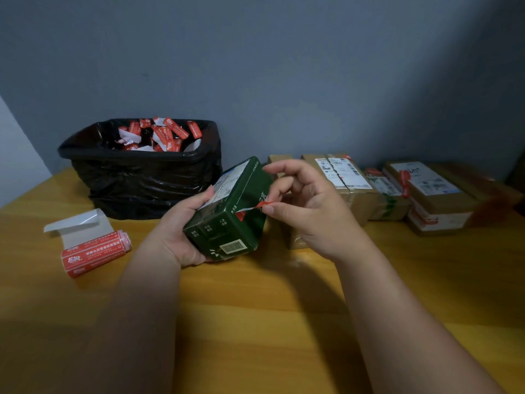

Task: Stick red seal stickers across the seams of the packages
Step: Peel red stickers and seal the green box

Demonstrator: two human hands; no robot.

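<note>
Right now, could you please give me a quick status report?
Left hand grips green box. Right hand pinches red sticker, one end on box. Nothing in the way.

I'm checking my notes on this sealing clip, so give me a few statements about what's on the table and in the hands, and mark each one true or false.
1. The left hand holds the green box off the table. True.
2. The right hand is empty. False: its fingers pinch a red seal sticker at the box's side.
3. The sticker roll lies left of the green box. True.
4. The black-lined bin holds brown parcels. False: it holds red and white sticker scraps.
5. The brown parcels sit to the right along the wall. True.
6. The green box has no barcode. False: a barcode shows on its near end.
</note>
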